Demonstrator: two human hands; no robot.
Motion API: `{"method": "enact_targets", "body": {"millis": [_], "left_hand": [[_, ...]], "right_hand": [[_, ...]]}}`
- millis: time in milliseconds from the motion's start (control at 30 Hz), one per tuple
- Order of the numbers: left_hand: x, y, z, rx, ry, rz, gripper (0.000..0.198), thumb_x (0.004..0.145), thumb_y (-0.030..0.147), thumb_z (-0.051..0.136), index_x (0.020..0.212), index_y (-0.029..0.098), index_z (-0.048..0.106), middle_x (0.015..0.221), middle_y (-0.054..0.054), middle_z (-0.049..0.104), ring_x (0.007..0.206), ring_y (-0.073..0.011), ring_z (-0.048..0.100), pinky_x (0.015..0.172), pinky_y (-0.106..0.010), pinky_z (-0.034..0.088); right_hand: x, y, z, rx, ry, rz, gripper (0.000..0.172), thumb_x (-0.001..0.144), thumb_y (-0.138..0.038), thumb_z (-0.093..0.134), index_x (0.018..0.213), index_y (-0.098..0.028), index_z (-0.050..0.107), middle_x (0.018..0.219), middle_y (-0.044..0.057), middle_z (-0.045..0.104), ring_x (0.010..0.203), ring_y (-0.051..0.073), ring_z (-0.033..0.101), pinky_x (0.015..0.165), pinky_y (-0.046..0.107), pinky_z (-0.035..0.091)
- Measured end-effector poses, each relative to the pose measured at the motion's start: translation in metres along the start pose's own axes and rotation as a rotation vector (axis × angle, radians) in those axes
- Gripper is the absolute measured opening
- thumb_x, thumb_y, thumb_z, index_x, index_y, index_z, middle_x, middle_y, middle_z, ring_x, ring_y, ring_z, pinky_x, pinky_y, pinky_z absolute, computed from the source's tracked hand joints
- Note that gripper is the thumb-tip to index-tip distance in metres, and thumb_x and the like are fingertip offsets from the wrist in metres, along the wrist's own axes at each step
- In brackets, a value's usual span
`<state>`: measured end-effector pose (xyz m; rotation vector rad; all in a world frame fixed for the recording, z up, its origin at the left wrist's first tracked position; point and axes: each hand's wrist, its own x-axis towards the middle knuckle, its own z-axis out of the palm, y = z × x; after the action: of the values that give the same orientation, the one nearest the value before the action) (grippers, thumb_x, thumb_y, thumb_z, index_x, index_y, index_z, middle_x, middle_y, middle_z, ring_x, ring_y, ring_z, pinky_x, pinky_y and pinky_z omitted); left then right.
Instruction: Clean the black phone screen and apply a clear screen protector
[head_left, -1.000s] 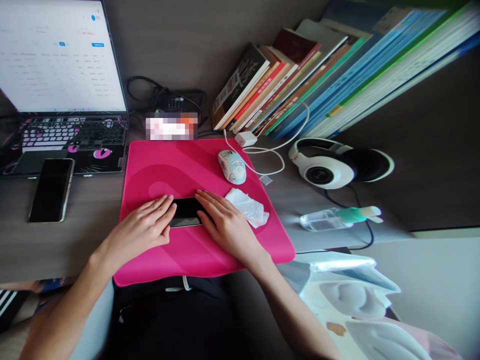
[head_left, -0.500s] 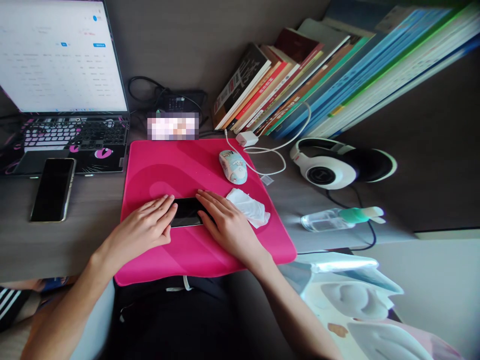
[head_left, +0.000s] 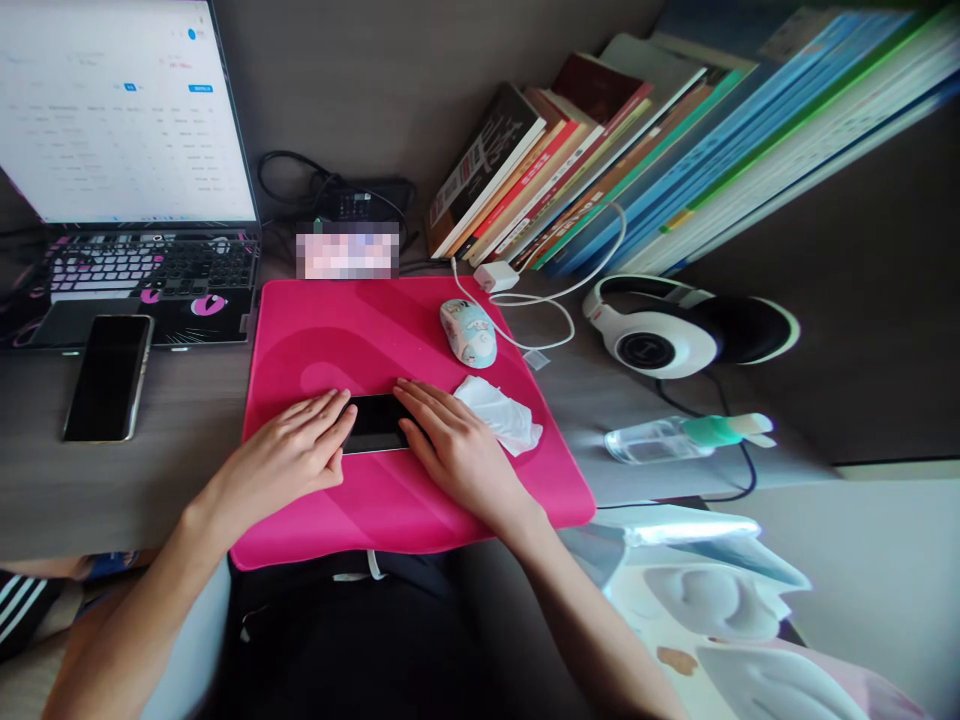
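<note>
A black smartphone (head_left: pixel 377 424) lies sideways on a pink desk mat (head_left: pixel 352 335), screen up. My left hand (head_left: pixel 296 445) rests over its left end, fingers stretched out and the thumb low at the near side. Over the right end lies my right hand (head_left: pixel 457 445), its fingers straight and pointing up and to the left. Both ends of the phone are hidden under the fingers. Just right of my right hand is a crumpled white tissue (head_left: pixel 501 415). A light blue patterned mouse (head_left: pixel 469 333) sits beyond it on the mat.
At the left stand an open laptop (head_left: pixel 142 290) and a second phone (head_left: pixel 109 378). Leaning books (head_left: pixel 517 190) line the back right. A white charger (head_left: pixel 496 276) with cable, headphones (head_left: pixel 656 335) and a spray bottle (head_left: pixel 660 438) lie at the right. A white bag (head_left: pixel 690 525) hangs below.
</note>
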<state>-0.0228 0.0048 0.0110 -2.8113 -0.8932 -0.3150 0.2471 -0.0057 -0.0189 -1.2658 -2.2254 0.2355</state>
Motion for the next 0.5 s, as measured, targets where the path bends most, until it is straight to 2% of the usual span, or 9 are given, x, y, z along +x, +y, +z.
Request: {"method": "enact_targets", "body": {"millis": [233,367,500], "left_hand": [[0.001,-0.001,-0.001,-0.074,0.020,-0.014,0.050,0.096,0.008,0.053,0.145,0.002,0.061,0.154,-0.025,0.061,0.142,-0.0331,0.063,0.120,-0.048,0.054],[0.000,-0.002,-0.002,-0.141,0.033,-0.049,0.054,0.096,0.006,0.052,0.149,0.009,0.059,0.156,-0.020,0.061,0.145,-0.0303,0.061,0.122,-0.047,0.052],[-0.001,-0.003,-0.001,-0.133,0.040,-0.044,0.052,0.096,0.007,0.051,0.148,0.008,0.061,0.155,-0.020,0.062,0.144,-0.0299,0.062,0.122,-0.047,0.053]], "right_hand": [[0.001,0.000,-0.001,0.032,-0.021,0.019,0.046,0.114,-0.035,0.046,0.155,-0.019,0.059,0.156,0.014,0.064,0.148,0.030,0.058,0.121,0.053,0.053],[-0.001,0.006,-0.008,0.093,-0.070,0.008,0.062,0.108,-0.051,0.058,0.163,-0.025,0.048,0.161,0.014,0.060,0.151,0.032,0.055,0.124,0.056,0.050],[-0.004,0.019,-0.020,0.118,-0.103,0.036,0.076,0.101,-0.057,0.067,0.166,-0.024,0.043,0.161,0.017,0.059,0.151,0.034,0.054,0.123,0.058,0.049]]}}
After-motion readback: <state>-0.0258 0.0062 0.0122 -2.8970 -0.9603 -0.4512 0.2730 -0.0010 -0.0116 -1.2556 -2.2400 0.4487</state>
